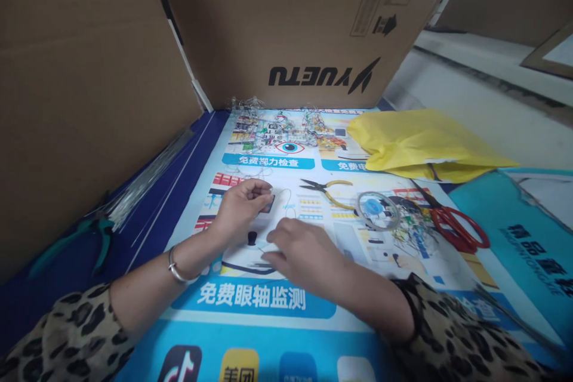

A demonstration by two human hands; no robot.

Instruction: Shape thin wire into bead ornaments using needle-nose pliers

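Observation:
My left hand is closed in a pinch above the printed sheet, with a thin wire curling out beside its fingertips. My right hand sits lower and to the right, thumb and forefinger drawn together on a fine strand of the same wire. Exactly how the wire runs between the fingers is too fine to follow. Just beyond my hands lie yellow-handled pliers, jaws pointing left. To their right is a clear ring-shaped spool, close to a heap of small wired bead pieces.
Red-handled scissors and a yellow bag lie at the right. Tangled wire pieces spread along the back, before a cardboard wall. At the left are a bundle of straight wires and teal-handled pliers.

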